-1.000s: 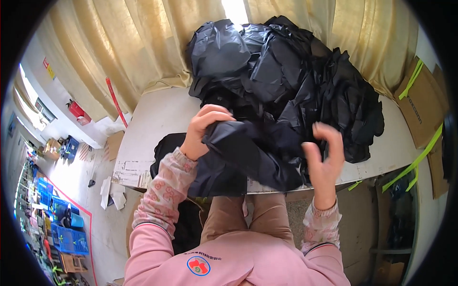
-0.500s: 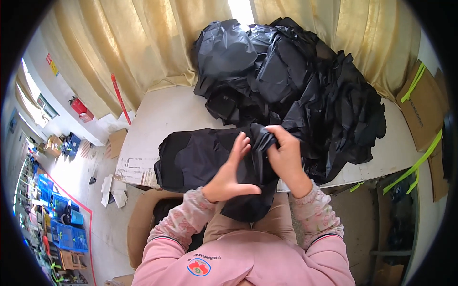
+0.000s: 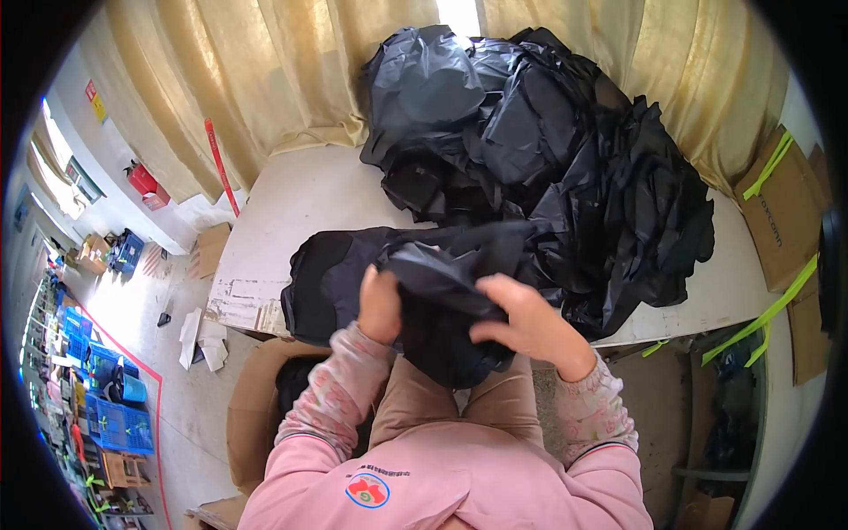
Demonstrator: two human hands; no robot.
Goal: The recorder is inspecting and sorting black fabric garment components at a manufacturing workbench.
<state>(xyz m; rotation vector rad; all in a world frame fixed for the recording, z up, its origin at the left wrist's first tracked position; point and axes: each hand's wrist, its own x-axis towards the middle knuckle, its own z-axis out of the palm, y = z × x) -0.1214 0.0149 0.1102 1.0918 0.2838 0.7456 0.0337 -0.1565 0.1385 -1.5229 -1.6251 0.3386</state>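
Note:
A dark piece of fabric (image 3: 442, 278), black with a glossy side, is bunched and lifted over my lap at the table's near edge. My left hand (image 3: 380, 305) is closed on its left side, with some fingers hidden by the cloth. At its right side is my right hand (image 3: 534, 327), thumb and fingers apart, the fingertips close to or touching the cloth. Below, a matte black part (image 3: 455, 349) hangs over the edge towards my thighs. Another flat black and dark grey fabric piece (image 3: 331, 274) lies on the table to the left, partly covered by the lifted one.
A large heap of crumpled black fabric pieces (image 3: 530, 132) covers the back and right of the white table (image 3: 305, 190). Yellow curtains (image 3: 256, 79) hang behind. An open cardboard box (image 3: 252, 415) stands below left; cardboard with green straps (image 3: 777, 221) leans at right.
The left hand has gone from open to closed on the cloth's left side. The right hand has loosened its grip and moved slightly down. The cloth has swung over and spread left, blurred by motion.

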